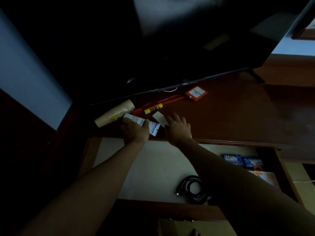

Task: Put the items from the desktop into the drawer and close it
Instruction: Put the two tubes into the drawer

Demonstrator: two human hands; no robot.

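Observation:
On the dark wooden desktop (238, 113) my left hand (135, 132) grips a white and blue tube (154, 127) near the front edge. My right hand (178, 129) lies over a small white box (158, 117), its fingers bent onto it. Behind them lie a yellow glue stick (153, 108), a stack of paper cups (115, 113) on its side, and an orange card holder (196, 93) with an orange lanyard (158, 103). Below the desk edge the drawer (153, 167) stands open, pale inside.
A large dark screen (153, 48) looms over the back of the desk. In the drawer lie a coiled black cable (192, 189), blue packets (242, 160) and an orange and white packet (265, 176). The scene is dim.

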